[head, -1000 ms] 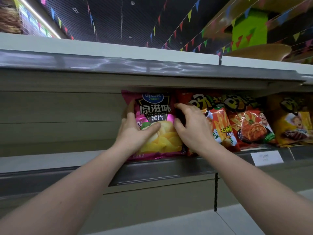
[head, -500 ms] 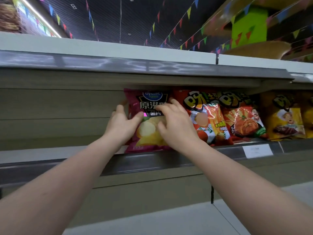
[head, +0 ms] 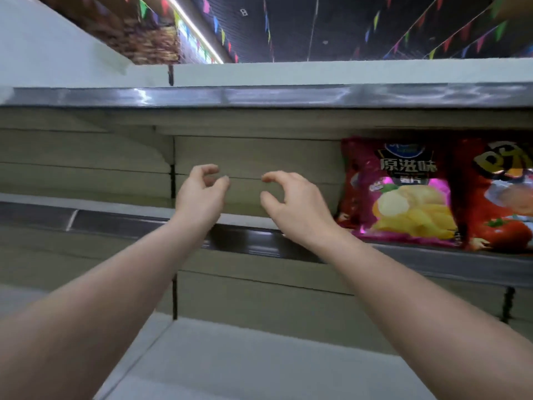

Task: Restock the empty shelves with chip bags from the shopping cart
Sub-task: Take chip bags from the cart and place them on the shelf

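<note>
Chip bags are nowhere in either grasp: the left hand [head: 202,194] is held up with fingers loosely curled on nothing, the right hand [head: 297,203] likewise, both before the bare shelf [head: 115,223]. Further right, the pink chip bag [head: 403,192] is stood upright beside a red bag [head: 501,197]. Light, crinkly, crushable stock is judged best taken by both side edges.

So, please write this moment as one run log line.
hands: both empty | pink chip bag: upright on shelf | next: cart
</note>
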Action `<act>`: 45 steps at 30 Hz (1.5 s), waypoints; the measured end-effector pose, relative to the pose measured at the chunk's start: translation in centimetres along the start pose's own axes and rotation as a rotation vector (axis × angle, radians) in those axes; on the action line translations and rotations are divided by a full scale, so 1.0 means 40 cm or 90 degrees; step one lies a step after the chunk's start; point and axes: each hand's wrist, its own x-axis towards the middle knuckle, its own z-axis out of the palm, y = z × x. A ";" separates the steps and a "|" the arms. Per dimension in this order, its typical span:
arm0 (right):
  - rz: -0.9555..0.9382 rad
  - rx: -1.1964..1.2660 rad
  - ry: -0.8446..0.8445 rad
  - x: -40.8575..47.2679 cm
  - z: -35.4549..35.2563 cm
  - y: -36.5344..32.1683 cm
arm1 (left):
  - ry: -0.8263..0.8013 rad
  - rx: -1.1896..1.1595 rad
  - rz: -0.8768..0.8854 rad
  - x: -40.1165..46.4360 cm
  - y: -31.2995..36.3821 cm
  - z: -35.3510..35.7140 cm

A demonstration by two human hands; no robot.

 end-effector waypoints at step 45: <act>-0.292 0.547 -0.573 0.126 1.346 -1.166 | 0.652 0.328 -0.326 0.062 -0.657 -1.495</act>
